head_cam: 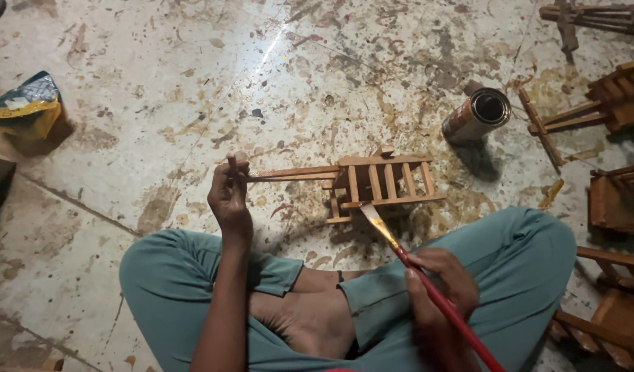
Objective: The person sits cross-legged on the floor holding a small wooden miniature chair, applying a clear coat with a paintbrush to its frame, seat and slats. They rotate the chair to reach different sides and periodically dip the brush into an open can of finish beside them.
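A small wooden cart model with slatted sides and long shafts hangs just above the stained floor. My left hand grips the end of the shafts and holds the model level. My right hand holds a red-handled paintbrush. The brush's flat bristle tip touches the lower side rail of the cart. My crossed legs in teal trousers sit below both hands.
An open tin can lies on its side to the right of the cart. Several more wooden cart models lie along the right edge. A crumpled yellow and blue packet sits at the far left. The floor is spattered with varnish.
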